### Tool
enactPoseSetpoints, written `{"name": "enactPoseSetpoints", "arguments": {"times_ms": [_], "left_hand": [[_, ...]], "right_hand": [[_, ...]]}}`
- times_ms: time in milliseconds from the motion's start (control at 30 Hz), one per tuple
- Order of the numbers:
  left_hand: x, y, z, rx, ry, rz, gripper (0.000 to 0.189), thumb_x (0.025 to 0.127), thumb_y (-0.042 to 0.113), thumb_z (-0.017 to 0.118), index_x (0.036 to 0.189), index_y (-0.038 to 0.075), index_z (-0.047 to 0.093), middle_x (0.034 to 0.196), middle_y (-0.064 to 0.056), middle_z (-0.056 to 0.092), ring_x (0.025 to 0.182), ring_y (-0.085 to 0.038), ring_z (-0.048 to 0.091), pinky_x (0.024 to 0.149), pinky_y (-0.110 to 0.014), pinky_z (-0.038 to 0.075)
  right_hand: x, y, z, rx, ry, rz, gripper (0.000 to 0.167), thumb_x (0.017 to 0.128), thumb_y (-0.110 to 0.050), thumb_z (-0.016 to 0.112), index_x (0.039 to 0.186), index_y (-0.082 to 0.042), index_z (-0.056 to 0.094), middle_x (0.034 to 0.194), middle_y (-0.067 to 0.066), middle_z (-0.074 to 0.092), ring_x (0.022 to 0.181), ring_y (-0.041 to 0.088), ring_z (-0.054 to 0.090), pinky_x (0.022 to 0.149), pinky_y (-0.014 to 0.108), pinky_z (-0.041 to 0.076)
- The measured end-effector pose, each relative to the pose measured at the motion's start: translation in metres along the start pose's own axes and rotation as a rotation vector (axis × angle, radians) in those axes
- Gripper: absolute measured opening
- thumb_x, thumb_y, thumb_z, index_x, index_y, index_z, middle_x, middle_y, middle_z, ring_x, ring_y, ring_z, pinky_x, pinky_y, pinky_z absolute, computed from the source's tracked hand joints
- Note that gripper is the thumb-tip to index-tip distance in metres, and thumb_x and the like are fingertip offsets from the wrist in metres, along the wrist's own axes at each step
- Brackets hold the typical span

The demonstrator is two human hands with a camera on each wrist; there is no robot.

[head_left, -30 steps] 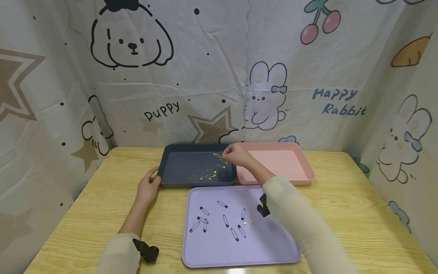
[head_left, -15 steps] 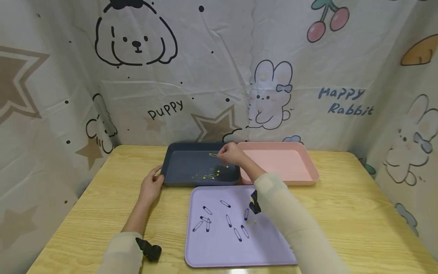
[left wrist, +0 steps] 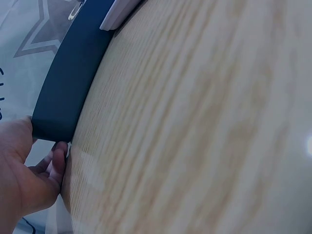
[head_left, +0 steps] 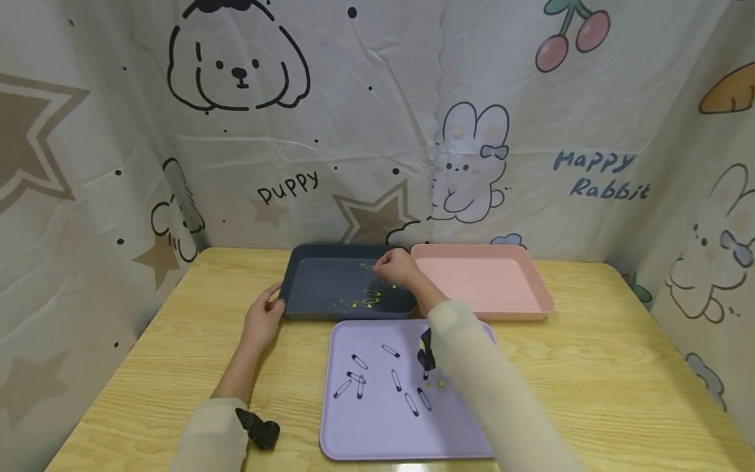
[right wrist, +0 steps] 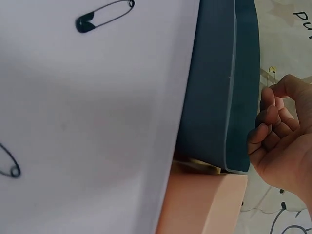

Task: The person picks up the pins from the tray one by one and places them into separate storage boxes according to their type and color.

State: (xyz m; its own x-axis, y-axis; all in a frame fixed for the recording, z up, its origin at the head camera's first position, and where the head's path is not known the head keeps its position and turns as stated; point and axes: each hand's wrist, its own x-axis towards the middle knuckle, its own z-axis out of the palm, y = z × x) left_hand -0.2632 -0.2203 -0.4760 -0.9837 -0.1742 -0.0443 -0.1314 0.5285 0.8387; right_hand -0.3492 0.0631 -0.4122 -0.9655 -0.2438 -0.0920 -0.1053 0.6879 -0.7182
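Basically, biggest first: printed curtain (head_left: 371, 144) fills the upper frame, wood table (head_left: 596, 341) spans the lower part. Lilac tray (head_left: 366, 436), lower middle, bears nine black-headed pins that I can count, one partly behind the right wrist device (head_left: 426, 352). Navy tray (head_left: 318, 275), just left of centre, has about half a dozen yellow pins (head_left: 372, 292), some overlapping, toward its lower right; exact count unclear. Pink tray (head_left: 483, 282), right of centre, sits just beside the navy one, pale floor in view.

Progress, as a judgement: part-way through a sort by colour. Yellow looks nearly done, mostly in navy; black looks not started, since every black pin seen lies on lilac. Two small yellow bits (head_left: 441, 383) also show on lilac, right of its middle; probably yellow pins, too small to tell, so likely left over as well.

Left hand (head_left: 262, 319), left of centre, grips navy's left end, thumb up by the rim and fingers bent at the bottom edge. Right hand (head_left: 397, 267), centre, is over navy's right end, thumb and forefinger pinching one yellow pin (right wrist: 271, 75), other fingers curled in. Whether that pin touches the tray floor, can't tell.
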Motion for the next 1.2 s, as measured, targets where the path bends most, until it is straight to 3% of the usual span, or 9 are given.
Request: {"name": "enactPoseSetpoints", "arguments": {"times_ms": [267,600,1000,1200], "left_hand": [[0.002,-0.001,0.002,-0.004,0.010,-0.002,0.047,0.097,0.023,0.041,0.144,0.019,0.038,0.112,-0.016,0.057,0.089,-0.020,0.051,0.071,-0.025,0.039],[0.000,0.001,0.002,-0.007,0.004,0.001,0.047,0.098,0.023,0.040,0.144,0.018,0.037,0.110,-0.015,0.056,0.084,-0.018,0.049,0.068,-0.026,0.039],[-0.001,0.000,0.001,0.002,0.008,0.004,0.048,0.098,0.023,0.040,0.145,0.016,0.036,0.112,-0.017,0.056,0.087,-0.020,0.050,0.069,-0.025,0.039],[-0.001,-0.001,0.002,0.011,0.005,0.011,0.048,0.097,0.022,0.039,0.145,0.015,0.036,0.112,-0.017,0.056,0.088,-0.020,0.050,0.069,-0.025,0.039]], "right_hand": [[0.002,0.007,0.010,0.031,0.053,-0.004,0.018,0.086,-0.017,0.060,0.092,-0.002,0.068,0.066,0.001,0.063,0.059,0.008,0.053,0.055,0.020,0.042],[-0.001,0.011,0.007,-0.038,0.138,-0.088,0.015,0.084,-0.015,0.063,0.090,-0.003,0.069,0.081,0.009,0.067,0.064,0.012,0.054,0.064,0.023,0.044],[-0.017,0.010,-0.008,-0.123,0.053,-0.145,0.015,0.083,-0.020,0.065,0.090,-0.007,0.067,0.078,0.005,0.065,0.066,0.013,0.054,0.060,0.024,0.043],[-0.025,0.013,-0.013,-0.152,0.056,-0.215,0.014,0.082,-0.018,0.067,0.089,-0.006,0.068,0.073,0.004,0.064,0.064,0.012,0.054,0.058,0.023,0.041]]}}
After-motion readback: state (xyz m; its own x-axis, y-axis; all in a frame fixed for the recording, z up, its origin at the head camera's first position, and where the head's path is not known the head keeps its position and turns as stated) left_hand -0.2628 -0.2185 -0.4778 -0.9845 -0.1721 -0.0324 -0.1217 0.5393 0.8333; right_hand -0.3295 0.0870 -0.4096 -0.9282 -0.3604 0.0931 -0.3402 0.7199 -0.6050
